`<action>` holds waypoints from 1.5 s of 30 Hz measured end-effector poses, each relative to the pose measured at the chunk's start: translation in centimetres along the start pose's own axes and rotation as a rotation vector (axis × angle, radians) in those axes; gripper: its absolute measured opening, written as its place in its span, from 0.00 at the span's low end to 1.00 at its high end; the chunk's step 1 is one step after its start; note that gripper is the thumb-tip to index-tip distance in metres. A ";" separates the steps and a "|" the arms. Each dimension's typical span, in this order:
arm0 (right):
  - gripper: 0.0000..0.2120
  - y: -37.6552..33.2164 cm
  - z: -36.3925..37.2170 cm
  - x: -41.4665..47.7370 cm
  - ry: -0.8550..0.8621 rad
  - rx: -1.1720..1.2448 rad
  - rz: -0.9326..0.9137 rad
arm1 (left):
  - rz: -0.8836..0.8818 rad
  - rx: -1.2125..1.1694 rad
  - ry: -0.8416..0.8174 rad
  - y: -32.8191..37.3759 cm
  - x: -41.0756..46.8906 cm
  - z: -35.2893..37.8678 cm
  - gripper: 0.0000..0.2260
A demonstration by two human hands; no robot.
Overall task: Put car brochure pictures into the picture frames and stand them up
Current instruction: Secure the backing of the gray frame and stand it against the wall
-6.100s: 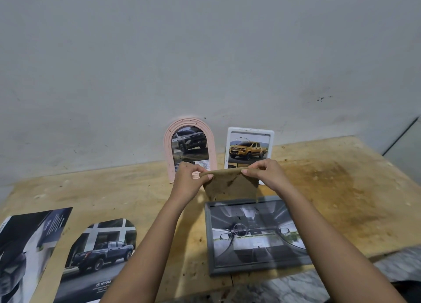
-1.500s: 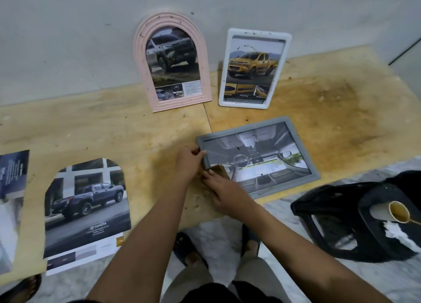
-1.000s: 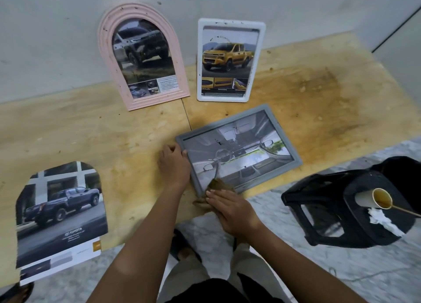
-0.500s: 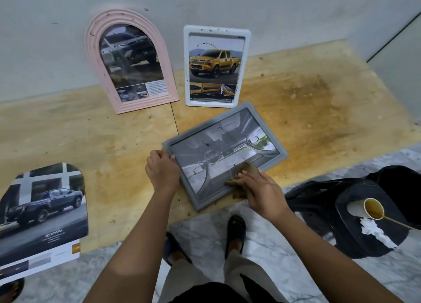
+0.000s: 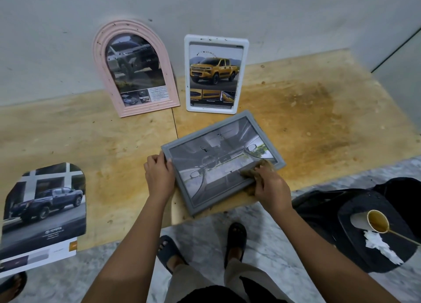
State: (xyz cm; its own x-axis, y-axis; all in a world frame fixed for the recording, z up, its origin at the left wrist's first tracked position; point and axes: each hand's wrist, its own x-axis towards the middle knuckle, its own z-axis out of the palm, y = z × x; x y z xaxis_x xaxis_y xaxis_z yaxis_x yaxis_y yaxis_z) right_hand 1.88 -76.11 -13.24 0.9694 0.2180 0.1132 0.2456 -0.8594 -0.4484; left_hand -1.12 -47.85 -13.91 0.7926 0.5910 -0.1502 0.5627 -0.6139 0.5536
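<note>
A grey picture frame lies face up and skewed at the table's front edge, with a car interior picture inside. My left hand grips its left corner. My right hand presses a small brown cloth on the frame's lower right glass and edge. Against the wall stand a pink arched frame with a dark truck picture and a white frame with a yellow pickup picture. An arch-cut brochure picture of a blue pickup lies flat at the left.
The wooden table is stained at the right. A black chair at the lower right carries a paper cup with a stick and crumpled tissue. My feet in dark sandals stand on the marble floor below the table edge.
The cloth in my right hand has slid from the frame's lower left across the glass to its right side. The frame has turned a little. My left hand stays on the left corner.
</note>
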 end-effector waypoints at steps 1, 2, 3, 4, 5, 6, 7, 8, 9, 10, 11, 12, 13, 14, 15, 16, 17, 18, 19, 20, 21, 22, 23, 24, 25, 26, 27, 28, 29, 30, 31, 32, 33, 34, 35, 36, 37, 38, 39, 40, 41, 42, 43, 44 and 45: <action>0.07 -0.5 -0.1 0.4 0.010 -0.014 -0.032 | 0.012 -0.052 0.008 -0.2 -0.3 0.0 0.16; 0.07 -1.1 -0.2 0.8 0.001 -0.032 -0.046 | 0.035 -0.094 0.010 -0.4 -0.9 0.1 0.16; 0.08 -1.8 -0.3 1.2 -0.010 -0.056 -0.053 | 0.067 -0.120 0.006 -0.5 -1.7 0.3 0.17; 0.09 -2.3 -0.2 1.3 -0.015 -0.083 -0.072 | 0.098 -0.128 -0.008 -0.8 -2.6 0.6 0.17; 0.10 -2.6 0.0 1.2 -0.008 -0.102 -0.105 | 0.115 -0.125 -0.032 -1.0 -3.6 1.0 0.19; 0.11 -2.7 0.4 0.9 -0.001 -0.103 -0.137 | 0.108 -0.116 -0.056 -1.2 -4.6 1.4 0.22; 0.12 -2.9 0.8 0.4 -0.005 -0.086 -0.160 | 0.089 -0.107 -0.068 -1.5 -5.4 1.7 0.24; 0.11 -2.9 1.2 -0.2 -0.008 -0.062 -0.179 | 0.070 -0.103 -0.067 -1.7 -5.9 2.0 0.25; 0.11 -2.9 1.6 -0.9 -0.011 -0.044 -0.207 | 0.056 -0.106 -0.055 -1.9 -6.2 2.3 0.25; 0.12 -3.0 2.1 -1.6 -0.010 -0.035 -0.243 | 0.045 -0.114 -0.035 -1.9 -6.4 2.5 0.24; 0.13 -3.0 2.5 -2.3 -0.007 -0.034 -0.287 | 0.033 -0.127 -0.010 -1.8 -6.3 2.6 0.24; 0.14 -3.0 2.9 -2.9 -0.010 -0.026 -0.327 | 0.010 -0.141 0.017 -1.6 -6.2 2.6 0.23; 0.15 -3.1 3.3 -3.4 -0.025 -0.005 -0.355 | -0.020 -0.151 0.042 -1.4 -6.0 2.5 0.22; 0.16 -3.1 3.5 -3.8 -0.046 0.014 -0.385 | -0.041 -0.150 0.063 -1.3 -5.8 2.3 0.22; 0.17 -3.0 3.7 -4.0 -0.068 0.031 -0.416 | -0.051 -0.140 0.079 -1.3 -5.6 2.2 0.22; 0.18 -2.9 3.9 -4.1 -0.091 0.042 -0.444 | -0.054 -0.126 0.088 -1.3 -5.5 2.1 0.22; 0.18 -2.9 3.8 -4.1 -0.107 0.046 -0.467 | -0.054 -0.113 0.093 -1.5 -5.4 2.0 0.22; 0.18 -2.7 3.7 -4.1 -0.115 0.048 -0.483 | -0.052 -0.104 0.096 -1.7 -5.4 2.0 0.22; 0.18 -2.5 3.6 -4.0 -0.129 0.054 -0.487 | -0.050 -0.099 0.101 -1.8 -5.4 2.0 0.22; 0.18 -2.1 3.6 -4.0 -0.139 0.057 -0.493 | -0.045 -0.095 0.105 -2.0 -5.4 2.0 0.21; 0.17 -1.6 3.6 -3.9 -0.155 0.060 -0.500 | -0.037 -0.088 0.108 -2.1 -5.5 2.0 0.21; 0.17 -1.0 3.5 -3.8 -0.160 0.060 -0.512 | -0.026 -0.083 0.108 -2.2 -5.6 2.1 0.22; 0.17 -0.4 3.3 -3.6 -0.164 0.056 -0.521 | -0.016 -0.080 0.106 -2.2 -5.6 2.1 0.22; 0.18 0.4 3.1 -3.4 -0.162 0.052 -0.522 | -0.008 -0.078 0.104 -2.3 -5.6 2.1 0.22; 0.18 1.2 2.7 -3.2 -0.155 0.044 -0.505 | -0.002 -0.075 0.102 -2.3 -5.6 2.1 0.22; 0.18 2.0 2.1 -3.1 -0.139 0.027 -0.471 | 0.002 -0.071 0.102 -2.4 -5.6 2.1 0.22; 0.19 2.7 1.5 -3.0 -0.126 0.020 -0.425 | 0.005 -0.065 0.102 -2.5 -5.5 2.1 0.22; 0.19 3.5 1.0 -3.0 -0.119 0.041 -0.386 | 0.008 -0.059 0.103 -2.5 -5.5 2.1 0.22; 0.19 4.2 0.6 -3.1 -0.122 0.074 -0.350 | 0.008 -0.054 0.102 -2.6 -5.5 2.1 0.22; 0.19 4.8 0.3 -3.2 -0.130 0.092 -0.327 | 0.008 -0.051 0.101 -2.6 -5.5 2.2 0.22; 0.19 5.2 0.0 -3.1 -0.144 0.092 -0.313 | 0.009 -0.053 0.100 -2.6 -5.5 2.2 0.22; 0.19 5.2 -0.2 -3.1 -0.156 0.090 -0.298 | 0.011 -0.057 0.101 -2.6 -5.5 2.3 0.22; 0.18 4.9 -0.5 -2.9 -0.161 0.112 -0.246 | 0.014 -0.061 0.101 -2.6 -5.5 2.3 0.22; 0.17 4.2 -0.9 -2.5 -0.148 0.172 -0.156 | 0.018 -0.063 0.101 -2.6 -5.5 2.3 0.22; 0.15 3.3 -1.4 -1.9 -0.118 0.263 -0.045 | 0.022 -0.061 0.102 -2.6 -5.5 2.3 0.22; 0.15 2.5 -1.8 -1.3 -0.072 0.350 0.053 | 0.026 -0.057 0.101 -2.6 -5.5 2.4 0.23; 0.15 1.8 -2.3 -0.5 -0.004 0.424 0.139 | 0.029 -0.051 0.101 -2.7 -5.5 2.4 0.23; 0.17 1.4 -2.6 0.3 0.073 0.469 0.219 | 0.030 -0.046 0.102 -2.7 -5.5 2.4 0.24; 0.16 1.1 -2.8 1.0 0.141 0.488 0.279 | 0.030 -0.042 0.103 -2.8 -5.5 2.5 0.25; 0.15 0.9 -2.9 1.7 0.183 0.481 0.316 | 0.032 -0.041 0.104 -2.8 -5.5 2.5 0.25; 0.15 0.6 -2.9 2.1 0.188 0.457 0.320 | 0.035 -0.042 0.104 -2.9 -5.5 2.5 0.25; 0.16 0.2 -2.9 2.4 0.153 0.438 0.292 | 0.039 -0.042 0.104 -2.9 -5.6 2.5 0.25; 0.18 -0.1 -2.6 2.4 0.084 0.414 0.241 | 0.042 -0.042 0.105 -3.0 -5.6 2.5 0.25; 0.20 -0.1 -2.0 2.3 0.000 0.370 0.182 | 0.045 -0.041 0.106 -3.0 -5.7 2.5 0.25; 0.22 0.1 -1.2 1.9 -0.084 0.272 0.130 | 0.049 -0.041 0.106 -3.1 -5.7 2.5 0.25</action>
State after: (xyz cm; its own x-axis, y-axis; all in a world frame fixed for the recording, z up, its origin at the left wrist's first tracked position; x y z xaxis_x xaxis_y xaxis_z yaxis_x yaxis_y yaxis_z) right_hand 3.77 -76.28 -12.02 0.9864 0.1619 -0.0290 0.1000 -0.7300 -0.6761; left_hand -6.77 -50.59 -16.78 0.7887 0.6138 -0.0358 0.5116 -0.6229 0.5918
